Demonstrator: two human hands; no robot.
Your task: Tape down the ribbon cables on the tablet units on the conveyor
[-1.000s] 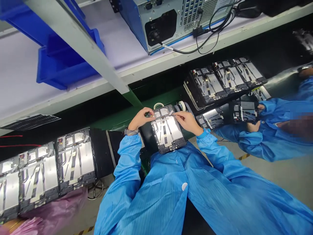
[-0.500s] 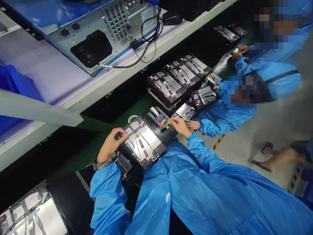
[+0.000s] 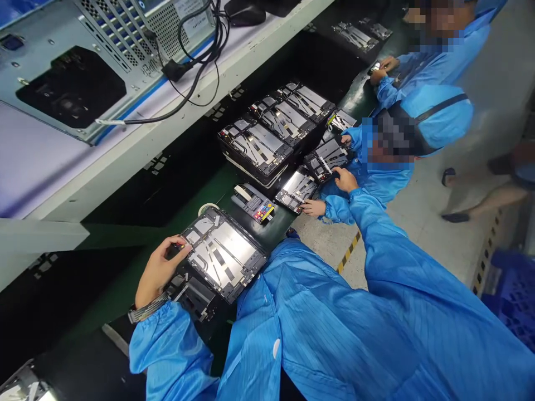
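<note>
An opened tablet (image 3: 225,253), with silver plates and dark strips showing, lies in front of my body. My left hand (image 3: 156,270) grips its upper left corner, thumb on top and fingers curled at the edge. My right hand (image 3: 346,181) is stretched far to the right, fingers pinched together at the near edge of another opened tablet (image 3: 328,159). What sits between these fingertips is too small to tell. A co-worker's hand (image 3: 314,208) rests on a third opened tablet (image 3: 298,189) just beside. A grey tape dispenser (image 3: 253,203) with coloured buttons stands between the tablets.
Stacked opened tablets (image 3: 257,147) stand behind the dispenser. A roll of tape (image 3: 208,209) lies behind my tablet, and dark parts (image 3: 194,298) lie by my left wrist. A shelf edge (image 3: 125,167) with a computer case (image 3: 71,83) overhangs the bench. Co-workers sit on the right.
My right hand has moved from the tape dispenser's front to the co-worker's tablet on the right. My left hand stays on its tablet corner. The whole view has shifted rightward.
</note>
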